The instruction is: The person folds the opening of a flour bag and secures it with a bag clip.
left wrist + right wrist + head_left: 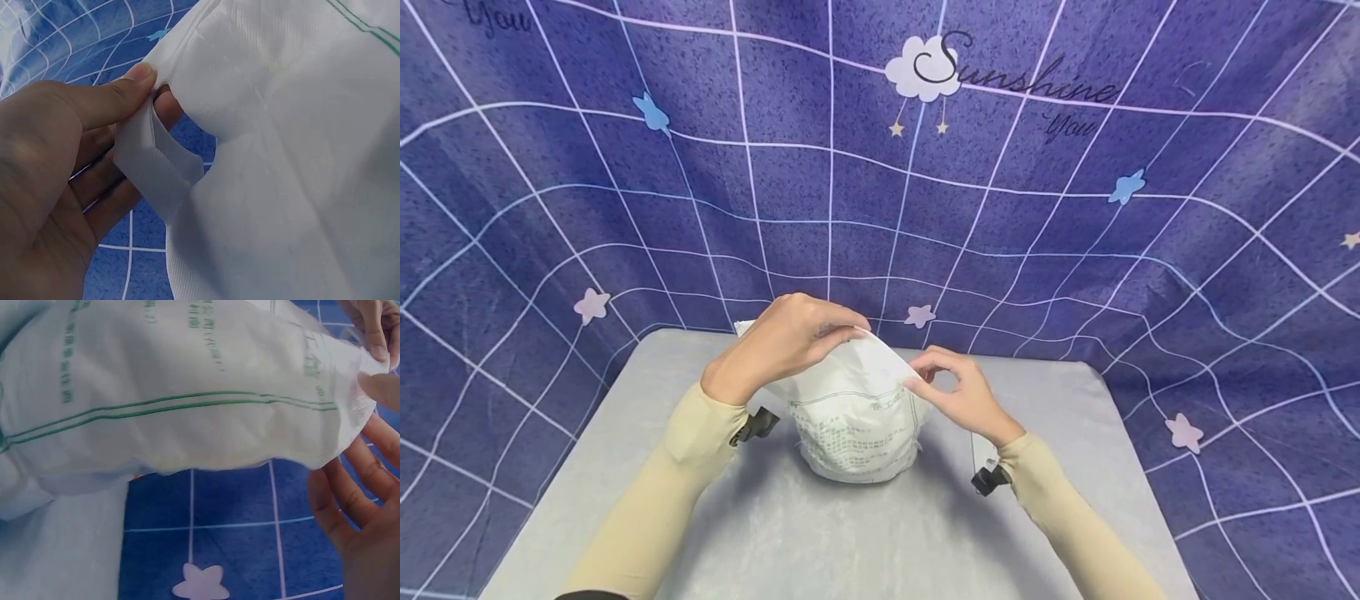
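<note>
A white bag [856,429] with green lines and rows of green printed characters stands on the pale table, its lower part bulging. My left hand [790,337] pinches its top edge between thumb and fingers. In the left wrist view, a folded white strip [140,162] hangs at those fingers, beside a gap in the material. To the right and a little lower, my right hand [966,396] pinches the same top edge. The right wrist view shows the thumb on one face of the bag and fingers behind. Whatever is inside the bag is hidden.
The pale grey table [850,542] stretches out around the bag. Behind it and at both sides hangs a blue-purple cloth [850,192] with a grid, stars and lettering. Black wrist devices [988,479] sit below both hands, near the tabletop.
</note>
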{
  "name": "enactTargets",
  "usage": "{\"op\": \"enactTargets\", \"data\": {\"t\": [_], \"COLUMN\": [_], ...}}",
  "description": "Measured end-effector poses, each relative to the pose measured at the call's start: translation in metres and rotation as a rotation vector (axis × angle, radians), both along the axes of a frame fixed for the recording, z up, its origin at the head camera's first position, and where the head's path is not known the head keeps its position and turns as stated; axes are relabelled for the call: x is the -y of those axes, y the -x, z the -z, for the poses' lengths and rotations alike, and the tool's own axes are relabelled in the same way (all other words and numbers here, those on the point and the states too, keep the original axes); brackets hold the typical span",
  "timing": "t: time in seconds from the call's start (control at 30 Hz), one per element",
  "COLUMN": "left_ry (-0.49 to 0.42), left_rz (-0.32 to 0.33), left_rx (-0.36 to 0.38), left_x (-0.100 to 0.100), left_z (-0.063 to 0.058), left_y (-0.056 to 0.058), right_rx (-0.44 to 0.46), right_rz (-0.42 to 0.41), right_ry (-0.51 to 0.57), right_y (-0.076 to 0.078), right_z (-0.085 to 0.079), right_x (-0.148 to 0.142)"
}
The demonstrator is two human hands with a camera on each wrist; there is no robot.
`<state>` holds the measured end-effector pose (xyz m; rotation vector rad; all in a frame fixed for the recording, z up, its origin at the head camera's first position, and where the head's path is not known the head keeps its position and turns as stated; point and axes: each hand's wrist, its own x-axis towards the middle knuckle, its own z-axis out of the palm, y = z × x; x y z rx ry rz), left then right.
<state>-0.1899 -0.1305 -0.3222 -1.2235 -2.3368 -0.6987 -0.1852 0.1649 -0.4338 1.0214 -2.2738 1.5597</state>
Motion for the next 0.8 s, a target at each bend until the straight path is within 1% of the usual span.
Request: {"op": "enactTargets", "data": {"t": [0.17,0.3,0.47,0.6,0.67,0.8], "left_ry": [0.003,0.002,-0.002,-0.002,-0.004,-0.011], "left_rz": [0.0,0.004,-0.001,-0.003,-0.002,0.002], "left_rx": [-0.005,-0.006,-0.011,-0.02,-0.026,-0.038], "left_x": [0.0,-0.001,-0.001,-0.001,-0.002,-0.002], "left_z": [0.0,0.0,0.001,0.002,0.002,0.003], "left_y": [0.0,0.001,0.001,0.002,0.002,0.002], "right_rx": [-0.028,-0.063,-0.109,-0.175,-0.203,-0.241], "right_rz": [-0.056,-0.07,-0.018,0.036,0.051,0.056], "right_ry": [-0.042,-0.079,-0.185,-0.248,-0.257,-0.234], "right_y": [0.007,0.013,0.017,0.017,0.017,0.017], "right_z": [-0.013,-0.029,-0.05,-0.059,-0.061,-0.063], "right_x": [0.008,0.018,0.033,0.043,0.046,0.051]}}
